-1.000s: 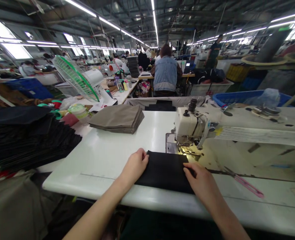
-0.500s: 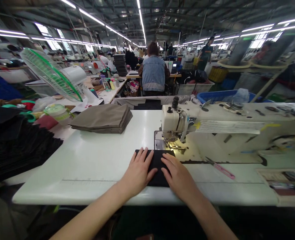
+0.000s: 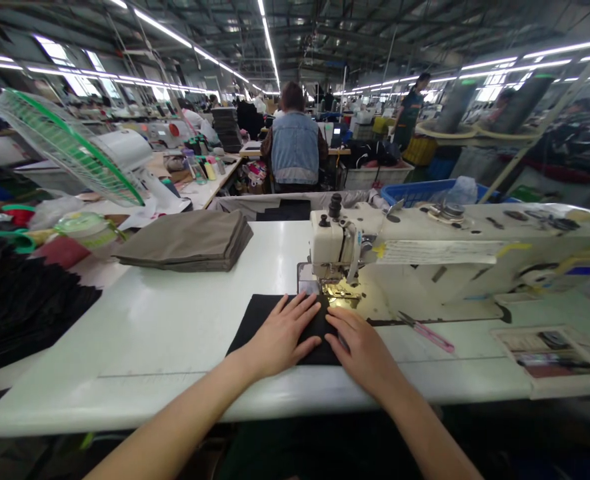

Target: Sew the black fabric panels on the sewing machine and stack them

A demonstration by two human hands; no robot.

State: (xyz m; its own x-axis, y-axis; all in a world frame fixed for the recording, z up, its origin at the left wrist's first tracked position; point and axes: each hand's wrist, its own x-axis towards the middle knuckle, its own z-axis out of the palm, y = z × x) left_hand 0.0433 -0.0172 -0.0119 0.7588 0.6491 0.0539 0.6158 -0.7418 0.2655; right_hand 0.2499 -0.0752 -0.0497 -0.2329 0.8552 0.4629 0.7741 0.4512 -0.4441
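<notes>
A piece of black fabric (image 3: 255, 320) lies flat on the white table, its far right corner close to the needle area of a sewing machine (image 3: 335, 250). My left hand (image 3: 287, 330) rests flat on the fabric with fingers stretched forward. On its right edge lies my right hand (image 3: 362, 343), fingers extended and slightly bent, thumb apart. Both hands press from above, just in front of the lit presser foot (image 3: 342, 293). Pink-handled thread snips (image 3: 432, 335) lie to the right of my right hand.
A folded stack of brown-grey fabric (image 3: 185, 241) sits at the table's back left. Beyond it stand a green-rimmed fan (image 3: 75, 143) and a lidded jar (image 3: 87, 230). Black fabric is piled (image 3: 29, 300) at far left. A parts tray (image 3: 549, 360) is at right; a person (image 3: 295, 143) sits ahead.
More of the black fabric now shows to the left of my left hand. Both hands remain on it near the machine. The whole view has shifted, so the table appears further left.
</notes>
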